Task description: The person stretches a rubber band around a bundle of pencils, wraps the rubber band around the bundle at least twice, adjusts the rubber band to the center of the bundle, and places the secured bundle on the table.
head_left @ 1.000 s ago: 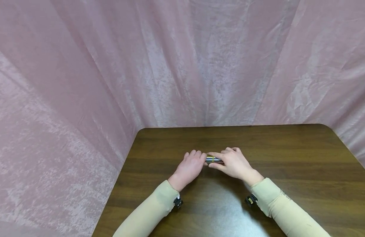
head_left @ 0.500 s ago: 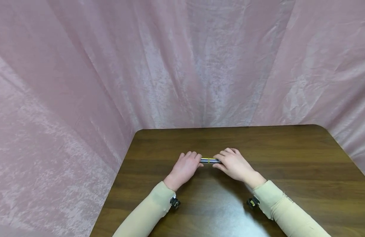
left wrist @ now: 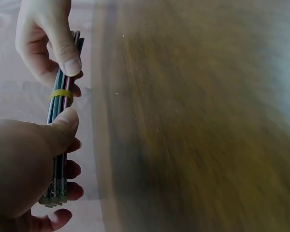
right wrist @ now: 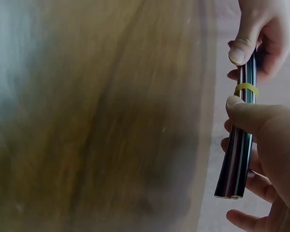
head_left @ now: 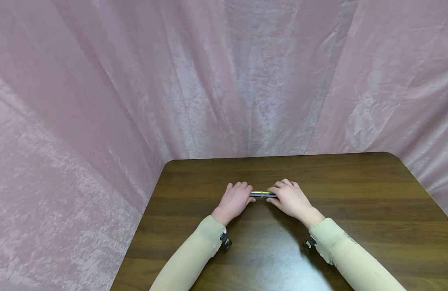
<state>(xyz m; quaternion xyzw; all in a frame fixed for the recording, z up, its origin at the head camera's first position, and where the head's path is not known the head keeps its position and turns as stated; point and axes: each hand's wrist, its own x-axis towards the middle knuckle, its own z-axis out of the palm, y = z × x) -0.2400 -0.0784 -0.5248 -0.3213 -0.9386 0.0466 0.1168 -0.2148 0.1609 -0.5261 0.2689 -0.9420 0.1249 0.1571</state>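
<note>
A bundle of striped pencils (head_left: 261, 194) is held level between my two hands, with a yellow rubber band (left wrist: 61, 93) round its middle. My left hand (head_left: 235, 201) grips the end that shows metal ferrules and pale erasers (left wrist: 53, 199) in the left wrist view. On the other end, my right hand (head_left: 291, 200) holds the pencils, thumb along the near side and fingers behind. The flat plain ends (right wrist: 228, 196) stick out below that hand in the right wrist view. Both thumbs lie close to the band, one on each side.
Under the hands spreads a brown wooden table (head_left: 340, 182) with rounded far corners. Pink velvet curtains (head_left: 216, 81) hang behind it and along the left. A small black camera is strapped at each sleeve cuff.
The hands first moved apart, baring more of the bundle and its band. Since then both have shifted slightly right with the pencils still between them.
</note>
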